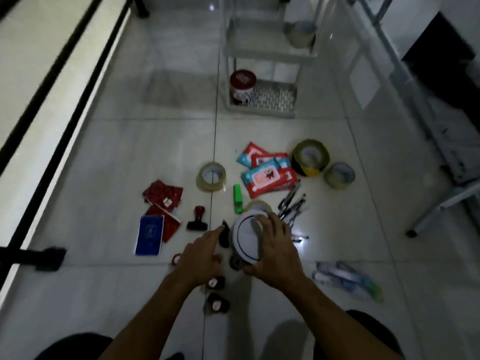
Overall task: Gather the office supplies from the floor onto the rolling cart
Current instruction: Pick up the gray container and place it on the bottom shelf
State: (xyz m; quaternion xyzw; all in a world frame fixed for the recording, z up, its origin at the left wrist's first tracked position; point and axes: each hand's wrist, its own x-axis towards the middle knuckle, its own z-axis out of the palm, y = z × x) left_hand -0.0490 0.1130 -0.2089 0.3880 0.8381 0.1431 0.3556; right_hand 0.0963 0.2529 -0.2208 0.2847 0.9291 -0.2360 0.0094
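Two hands low over scattered office supplies.
Right hand (275, 252) clamped on white round container (246, 239); left hand (201, 255) relaxed, fingers apart, at its 9 o'clock.

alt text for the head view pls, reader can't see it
Seen from above, a person's right hand grips a white round container on a tiled floor while the left hand reaches beside it. Around them lie tape rolls, wipe packs, pens, a green stapler and a stamp; a white rolling cart stands beyond.
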